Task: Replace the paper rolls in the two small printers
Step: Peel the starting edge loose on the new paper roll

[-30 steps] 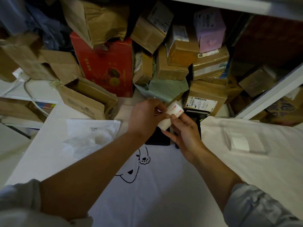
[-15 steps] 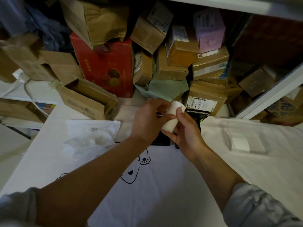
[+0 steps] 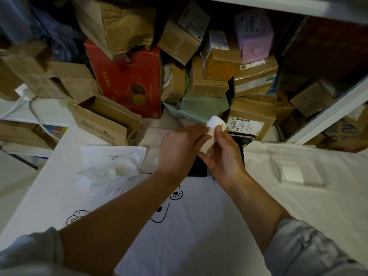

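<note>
I see both hands raised together over the middle of the desk [image 3: 49, 188], working a white paper roll [image 3: 212, 132] between them. The right hand [image 3: 225, 156] grips the roll from below and the side, its thumb laid up along the roll near a small red mark at the upper end, its fingers curled under the lower end. The left hand [image 3: 179, 150] closes in from the left, its fingers bent against the roll's side, pinching at it; I cannot tell exactly which fingertips touch the paper. The roll is tilted, its upper end pointing away from me toward the boxes.

Directly beneath the hands lie two small black printers. One printer [image 3: 242, 140] shows to the right of the right hand, its far end open-looking and dark; the other printer [image 3: 198, 168] is mostly hidden under the two wrists, only a dark edge showing.

The desk is covered by a white cloth with a black cartoon drawing [image 3: 175, 196]. To the left lies a clear plastic bag [image 3: 111, 168] with white contents. To the right sits a flat clear packet [image 3: 294, 170]. Behind, cardboard parcels are heaped, among them a red carton [image 3: 127, 82], a lilac box [image 3: 254, 34] and a labelled parcel [image 3: 249, 118] just behind the roll.
</note>
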Tool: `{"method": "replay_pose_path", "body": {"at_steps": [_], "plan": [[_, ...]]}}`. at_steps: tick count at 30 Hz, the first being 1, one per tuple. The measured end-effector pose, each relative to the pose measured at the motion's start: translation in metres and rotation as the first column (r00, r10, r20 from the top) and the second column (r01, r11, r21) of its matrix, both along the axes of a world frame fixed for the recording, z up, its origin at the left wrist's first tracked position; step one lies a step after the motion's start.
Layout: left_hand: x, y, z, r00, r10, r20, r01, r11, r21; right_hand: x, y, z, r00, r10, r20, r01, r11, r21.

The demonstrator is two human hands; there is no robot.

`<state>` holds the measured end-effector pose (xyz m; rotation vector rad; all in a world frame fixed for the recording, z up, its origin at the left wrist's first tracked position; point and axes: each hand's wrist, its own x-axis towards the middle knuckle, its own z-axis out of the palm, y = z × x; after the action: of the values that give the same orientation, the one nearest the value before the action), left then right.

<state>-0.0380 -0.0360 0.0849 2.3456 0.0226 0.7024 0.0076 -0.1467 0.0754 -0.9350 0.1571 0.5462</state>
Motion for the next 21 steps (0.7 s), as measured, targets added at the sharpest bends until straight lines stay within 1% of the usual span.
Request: {"method": "replay_pose_path", "body": {"at_steps": [3,6,8,10,15,21], "plan": [[0.0,-0.001,-0.001,0.999,0.029,-0.034,-0.032,0.995,-0.097,-0.001,-0.001,-0.001,0.999,0.003,0.042,0.0,0.998,-0.067],[0.001,-0.003,0.0,0.994,0.069,-0.081,-0.085,0.976,-0.2,0.0,-0.003,-0.001,0.996,0.013,0.092,0.002,0.986,-0.166],[0.003,-0.002,0.001,0.986,0.088,-0.141,-0.123,0.957,-0.264,-0.001,-0.003,0.0,0.992,0.026,0.126,0.003,0.975,-0.22],[0.007,0.0,0.002,0.975,0.08,-0.206,-0.141,0.944,-0.3,-0.001,-0.003,0.0,0.99,0.026,0.136,0.008,0.97,-0.242],[0.018,0.007,0.002,0.949,-0.01,-0.315,-0.105,0.932,-0.346,-0.004,-0.005,0.0,0.99,0.027,0.136,0.011,0.963,-0.27],[0.021,0.013,-0.003,0.891,-0.136,-0.433,0.033,0.971,-0.237,-0.008,-0.008,-0.002,0.989,0.06,0.133,-0.015,0.948,-0.319]]}}
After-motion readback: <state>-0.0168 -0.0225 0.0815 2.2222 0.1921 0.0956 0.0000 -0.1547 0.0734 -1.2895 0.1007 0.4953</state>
